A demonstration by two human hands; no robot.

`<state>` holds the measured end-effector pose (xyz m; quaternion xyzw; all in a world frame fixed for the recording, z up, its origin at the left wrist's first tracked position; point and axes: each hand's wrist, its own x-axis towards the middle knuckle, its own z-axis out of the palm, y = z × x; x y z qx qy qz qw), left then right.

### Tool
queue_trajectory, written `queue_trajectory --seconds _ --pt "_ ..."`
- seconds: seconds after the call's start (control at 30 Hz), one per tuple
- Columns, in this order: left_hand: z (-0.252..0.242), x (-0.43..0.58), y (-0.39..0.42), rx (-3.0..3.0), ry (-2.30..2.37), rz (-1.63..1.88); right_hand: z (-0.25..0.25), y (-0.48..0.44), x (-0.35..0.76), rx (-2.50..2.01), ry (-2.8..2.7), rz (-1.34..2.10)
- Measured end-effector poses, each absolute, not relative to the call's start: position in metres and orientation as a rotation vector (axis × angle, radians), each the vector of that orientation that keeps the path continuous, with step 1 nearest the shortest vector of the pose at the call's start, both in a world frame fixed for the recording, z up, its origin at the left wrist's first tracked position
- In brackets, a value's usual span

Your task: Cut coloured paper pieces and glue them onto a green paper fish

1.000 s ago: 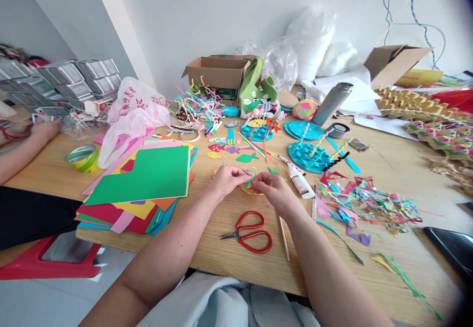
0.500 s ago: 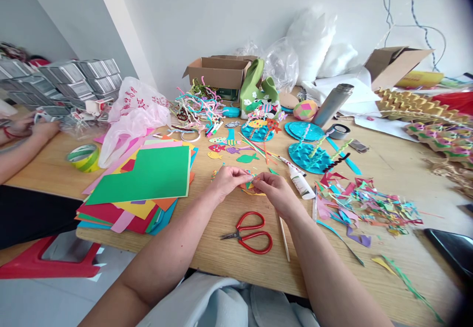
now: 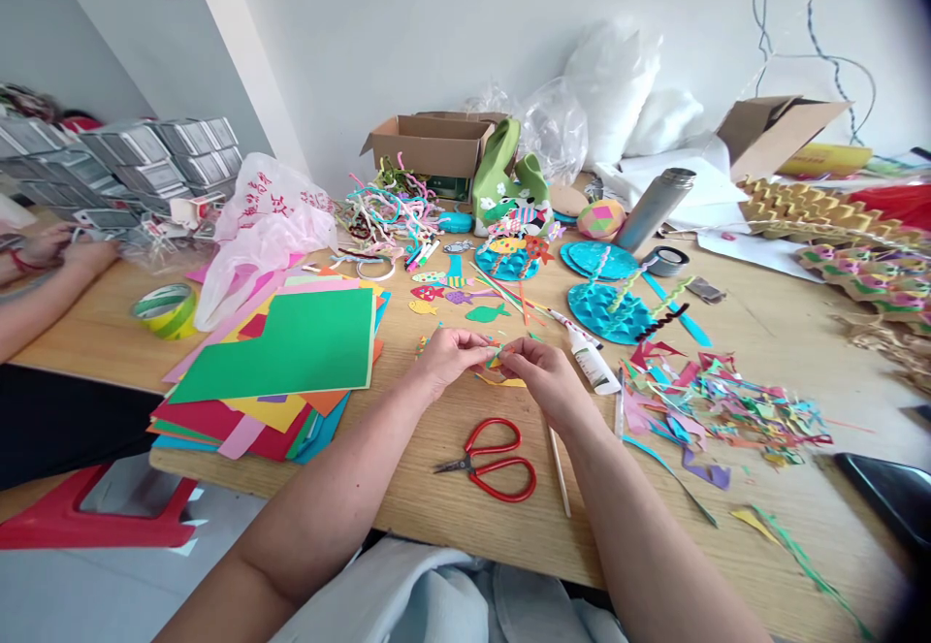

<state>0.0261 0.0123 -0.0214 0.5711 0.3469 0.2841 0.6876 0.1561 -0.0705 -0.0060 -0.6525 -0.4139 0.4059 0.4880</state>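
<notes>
My left hand [image 3: 455, 360] and my right hand [image 3: 542, 371] meet above the table, fingertips pinched on a small green and orange piece of paper [image 3: 496, 360]. Fingers hide most of it, so its shape is unclear. Beneath them lie orange and yellow paper bits [image 3: 509, 383]. Just beyond are several paper fish, among them a green one [image 3: 487, 313] and a yellow one [image 3: 423, 307]. Red-handled scissors [image 3: 501, 462] rest in front of me, beside a thin wooden stick [image 3: 560, 468]. A white glue bottle [image 3: 594, 364] lies right of my right hand.
Coloured paper sheets [image 3: 291, 347] are stacked at left, near yellow tape [image 3: 164, 310]. Paper scraps [image 3: 727, 401] spread at right, by a dark phone-like object [image 3: 887, 498]. Blue bumpy discs [image 3: 611, 313] and a metal flask [image 3: 658, 208] stand behind. Another person's hands [image 3: 87, 253] are at far left.
My hands stay almost in place; the small piece of paper between my fingertips has turned slightly. The camera view has shifted a little.
</notes>
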Motion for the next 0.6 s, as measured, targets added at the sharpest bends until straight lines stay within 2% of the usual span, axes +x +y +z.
queue_trajectory --seconds 0.6 --pt "-0.0228 0.0259 0.0112 1.295 0.760 0.651 -0.0123 -0.0689 0.1585 -1.578 -1.013 0.950"
